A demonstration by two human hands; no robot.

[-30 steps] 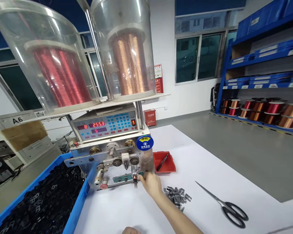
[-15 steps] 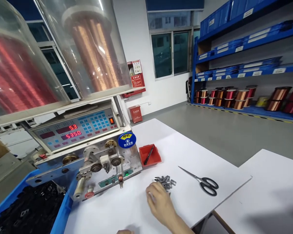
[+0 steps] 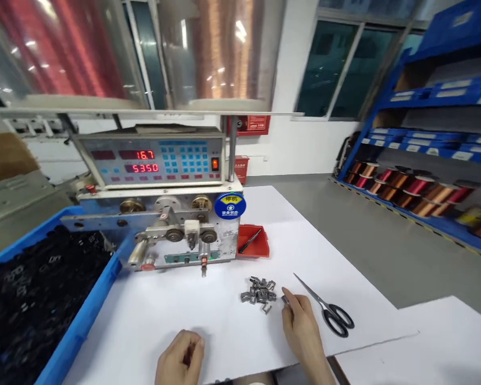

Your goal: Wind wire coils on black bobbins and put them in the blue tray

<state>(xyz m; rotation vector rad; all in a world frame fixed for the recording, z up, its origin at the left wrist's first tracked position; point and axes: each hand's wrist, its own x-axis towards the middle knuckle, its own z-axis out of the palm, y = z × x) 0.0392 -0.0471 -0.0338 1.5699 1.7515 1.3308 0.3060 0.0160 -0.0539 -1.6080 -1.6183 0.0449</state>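
My right hand pinches a small grey U-shaped clip between thumb and index finger, just right of a loose pile of like clips. Scissors with black handles lie open beside that hand. Low in the view, my left hand rests over the white table with its fingers curled in; what it may hold is hidden. Beyond both hands stands a coil-winding machine, its display lit red with 16.7 and 5350. A copper-coloured winding shows on its front spindle.
A red tray with a black pen touches the machine's right side. At the left a blue bin holds many black parts. Covered wire spools stand above the machine. Blue shelves with wire spools line the right.
My view has turned and levelled, so the machine sits lower and straighter. The right hand has moved from the clip pile to its right side. My left hand has come further into view. The upper display changed from 5.3 to 16.7.
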